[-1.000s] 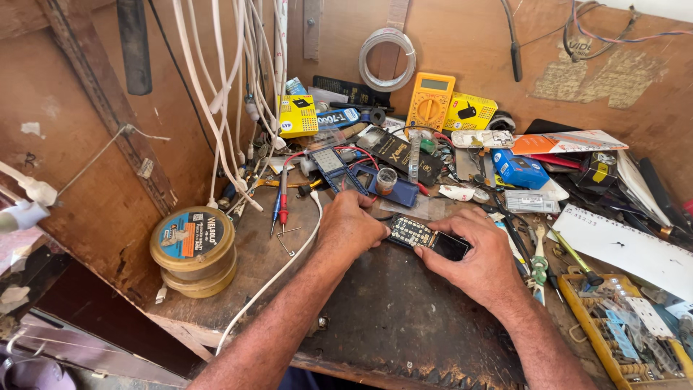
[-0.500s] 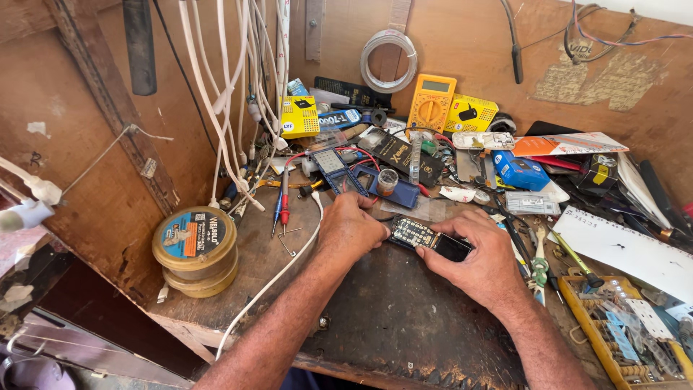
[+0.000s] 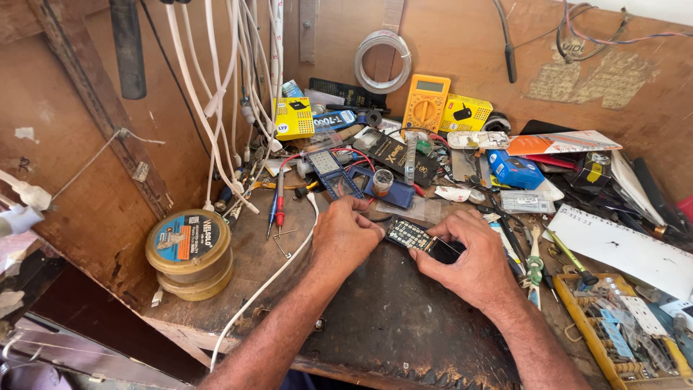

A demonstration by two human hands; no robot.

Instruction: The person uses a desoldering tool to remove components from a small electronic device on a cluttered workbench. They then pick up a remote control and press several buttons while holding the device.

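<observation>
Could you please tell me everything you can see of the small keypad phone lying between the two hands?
The small keypad phone is a dark, flat, oblong handset lying face up and slanted on the worn, dark workbench. Its upper left part shows a grid of small pale keys; its lower right end is glossy black, probably the screen. The left hand rests at its keypad end, and the right hand covers the screen end, fingers curled over the top edge. Whether its casing is opened cannot be told.

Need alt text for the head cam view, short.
Two bare hands, left hand and right hand, hold a small dark keypad phone on a worn wooden workbench cluttered with tools, a yellow multimeter and round solder tins.
</observation>
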